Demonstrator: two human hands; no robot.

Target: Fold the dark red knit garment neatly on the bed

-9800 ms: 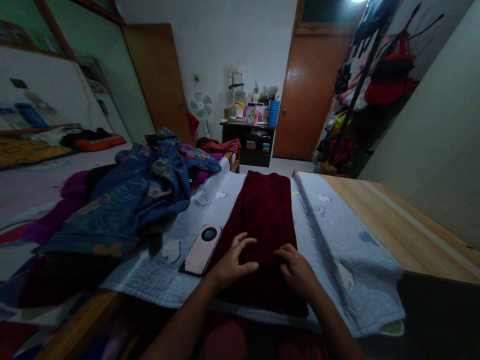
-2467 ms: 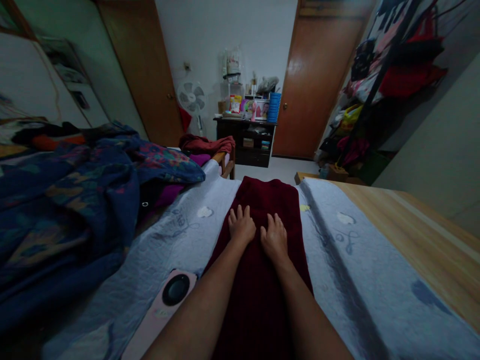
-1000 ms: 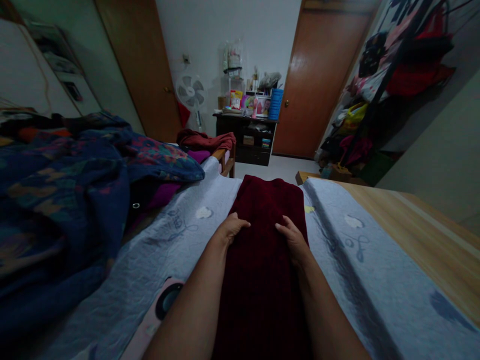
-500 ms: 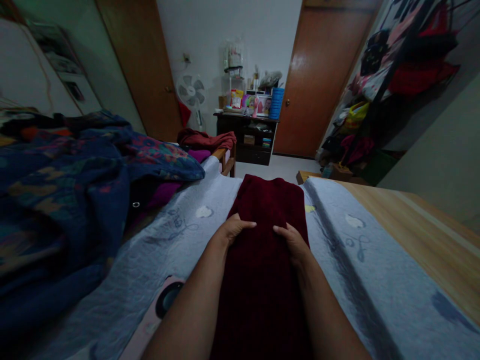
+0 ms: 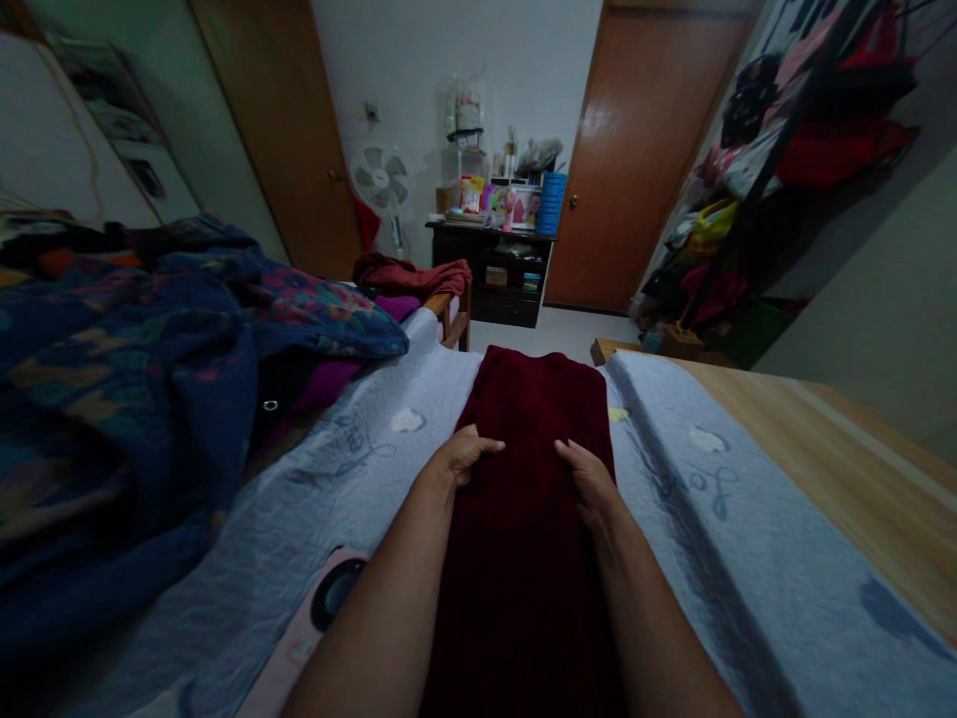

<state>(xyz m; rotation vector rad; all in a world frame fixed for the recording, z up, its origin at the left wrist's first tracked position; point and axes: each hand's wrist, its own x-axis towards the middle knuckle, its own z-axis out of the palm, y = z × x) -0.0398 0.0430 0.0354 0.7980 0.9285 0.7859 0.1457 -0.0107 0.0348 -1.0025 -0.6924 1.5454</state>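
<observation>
A dark red cloth (image 5: 527,558), long and folded narrow, lies lengthwise down the middle of a light blue patterned bed cover (image 5: 718,479). My left hand (image 5: 468,454) grips the cloth's left edge, thumb on top and the other fingers hidden beneath. On the right edge, my right hand (image 5: 587,474) holds it the same way, its thumb lying on the upper face. The far end of the cloth reaches past both hands. Beside my left forearm is a pink item with a dark round part (image 5: 336,593), partly covered by the arm.
A heap of blue floral clothing (image 5: 186,349) fills the left side. Bare wooden board (image 5: 837,419) shows at the right. Farther back are a reddish cloth (image 5: 419,279), a fan (image 5: 383,179), a dark cabinet (image 5: 485,309) and a wooden door (image 5: 635,150). Bags (image 5: 837,150) hang at the right.
My right thumb has shifted slightly right and up, and my left thumb slightly left, so the thumbs are a little farther apart. The cloth has hardly moved.
</observation>
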